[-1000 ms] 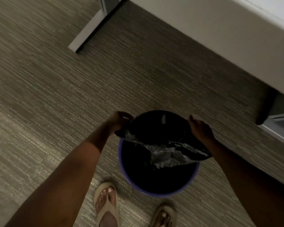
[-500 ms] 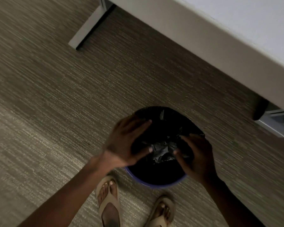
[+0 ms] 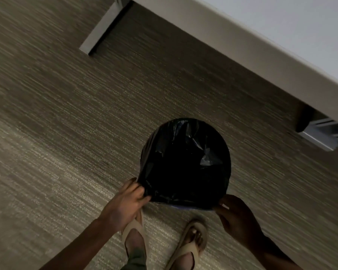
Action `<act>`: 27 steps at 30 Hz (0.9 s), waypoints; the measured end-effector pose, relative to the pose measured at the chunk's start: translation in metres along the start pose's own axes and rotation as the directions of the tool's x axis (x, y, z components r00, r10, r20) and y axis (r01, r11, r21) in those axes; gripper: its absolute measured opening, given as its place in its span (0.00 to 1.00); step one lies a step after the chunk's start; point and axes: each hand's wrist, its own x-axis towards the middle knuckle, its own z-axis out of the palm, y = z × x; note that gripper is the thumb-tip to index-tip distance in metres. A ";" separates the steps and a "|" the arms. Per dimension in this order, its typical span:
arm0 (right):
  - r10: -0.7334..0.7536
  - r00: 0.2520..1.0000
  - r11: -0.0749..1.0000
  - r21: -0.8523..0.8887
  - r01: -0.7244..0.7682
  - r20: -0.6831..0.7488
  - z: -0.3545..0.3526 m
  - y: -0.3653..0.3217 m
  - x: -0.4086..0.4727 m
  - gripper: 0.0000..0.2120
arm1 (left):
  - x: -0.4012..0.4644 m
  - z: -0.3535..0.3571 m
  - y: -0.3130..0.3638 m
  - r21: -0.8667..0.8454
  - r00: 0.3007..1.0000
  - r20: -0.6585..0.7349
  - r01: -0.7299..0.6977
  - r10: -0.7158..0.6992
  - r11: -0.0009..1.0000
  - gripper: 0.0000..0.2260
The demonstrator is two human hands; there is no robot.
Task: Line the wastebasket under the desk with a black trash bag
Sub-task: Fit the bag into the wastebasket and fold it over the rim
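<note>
A round wastebasket stands on the carpet in front of the desk; only a thin blue strip of its near rim (image 3: 180,206) shows. A black trash bag (image 3: 185,162) covers its mouth and is folded over the far and side rim. My left hand (image 3: 125,203) pinches the bag's edge at the near left of the rim. My right hand (image 3: 236,217) holds the bag's edge at the near right. The inside of the basket is dark and hidden.
A white desk (image 3: 261,55) runs across the upper right, with its metal feet (image 3: 100,36) at the top and another foot (image 3: 320,133) at the right. My two sandalled feet (image 3: 137,238) stand just below the basket on grey carpet.
My hands have moved from the middle of the basket's mouth out to its near rim, pulling the bag's edge over it. The bag now covers nearly all of the blue rim.
</note>
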 end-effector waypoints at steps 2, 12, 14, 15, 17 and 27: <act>-0.041 0.999 0.999 -0.030 0.040 -0.009 0.009 0.003 0.004 0.11 | 0.003 0.003 0.001 0.029 1.000 0.022 -0.003 0.003 1.000 0.23; 0.055 0.982 0.985 -0.168 -0.024 0.182 0.021 -0.005 0.003 0.26 | 0.005 0.015 0.019 0.008 0.974 0.037 0.225 -0.226 0.974 0.19; 0.095 0.993 0.995 -0.015 -0.094 0.063 0.012 -0.011 0.007 0.17 | 0.005 0.018 0.024 -0.155 0.933 -0.126 0.317 -0.337 0.936 0.11; 0.176 0.984 0.980 0.094 -0.173 -0.030 0.004 -0.016 0.012 0.14 | 0.008 0.017 0.027 -0.276 0.878 -0.196 0.379 -0.437 0.884 0.08; 0.447 0.878 0.873 0.298 -0.386 -0.170 -0.015 -0.022 0.026 0.09 | 0.016 0.007 0.034 -0.511 0.688 -0.274 0.488 -0.672 0.708 0.07; 0.795 0.591 0.385 0.640 -0.665 0.135 -0.027 -0.005 0.127 0.32 | 0.115 -0.032 -0.002 -0.880 0.554 0.145 0.451 -0.820 0.148 0.20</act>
